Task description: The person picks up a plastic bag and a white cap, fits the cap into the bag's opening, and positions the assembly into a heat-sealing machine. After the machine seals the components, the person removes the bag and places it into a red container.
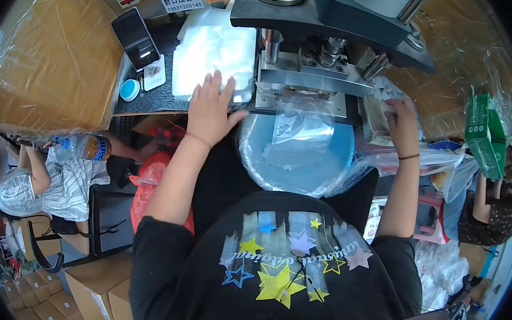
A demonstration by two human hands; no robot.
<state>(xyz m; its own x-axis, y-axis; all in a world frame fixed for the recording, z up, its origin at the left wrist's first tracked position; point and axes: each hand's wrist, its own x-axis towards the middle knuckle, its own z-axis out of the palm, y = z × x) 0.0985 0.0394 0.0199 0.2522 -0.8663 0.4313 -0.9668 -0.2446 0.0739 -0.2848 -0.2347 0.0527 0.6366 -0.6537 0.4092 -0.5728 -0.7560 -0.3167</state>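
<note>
My left hand [210, 109] lies with spread fingers on the front edge of a stack of clear plastic bags [215, 58] on the dark worktop. To its right, a clear plastic bag [302, 120] hangs from under the metal bar of a press machine [316, 82], over a blue tub [345, 147] lined with plastic. My right hand [402, 121] is at the right of the press, beside a clear box-like container [375, 117]; its fingers are bent and partly apart, and I see nothing held in them.
A phone [136, 40], a small card [154, 75] and a round teal-lidded tin [129, 90] stand left of the bags. Large wrapped cartons [50, 62] flank the worktop. A person sits at the far left, another at the right near a green box [484, 136].
</note>
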